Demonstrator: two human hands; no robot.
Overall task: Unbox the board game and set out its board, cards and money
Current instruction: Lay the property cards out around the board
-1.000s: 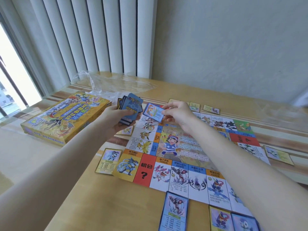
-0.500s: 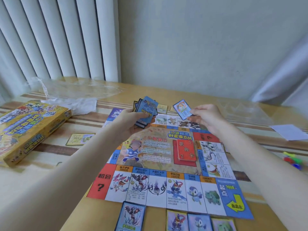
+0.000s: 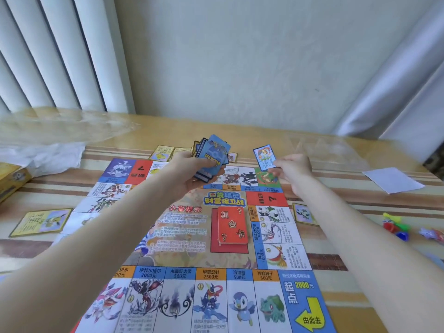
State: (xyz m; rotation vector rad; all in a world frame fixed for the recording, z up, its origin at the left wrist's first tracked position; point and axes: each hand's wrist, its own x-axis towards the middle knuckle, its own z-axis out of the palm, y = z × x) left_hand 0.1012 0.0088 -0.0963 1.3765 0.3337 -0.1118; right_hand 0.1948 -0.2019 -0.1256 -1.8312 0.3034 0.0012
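The game board (image 3: pixel 192 236) lies unfolded on the table, with a red card stack (image 3: pixel 232 224) on its centre. My left hand (image 3: pixel 192 171) grips a fanned deck of blue cards (image 3: pixel 212 157) above the board's far edge. My right hand (image 3: pixel 292 169) pinches a single blue-bordered card (image 3: pixel 264 157) upright over the board's far right corner. Yellow cards lie around the board: one at the left (image 3: pixel 40 222), one at the right (image 3: pixel 304 213), a few beyond the far edge (image 3: pixel 165 152). The yellow game box (image 3: pixel 12 181) shows at the left edge.
Crumpled clear plastic wrap (image 3: pixel 60 133) and white paper lie at the back left. A white paper sheet (image 3: pixel 392 180) rests at the right, with small coloured game pieces (image 3: pixel 396 227) near the right edge. The wall and blinds stand right behind the table.
My view has swung to the right across the board. My right hand has carried the single card away from the deck, out to the board's far right corner. The left hand keeps the deck.
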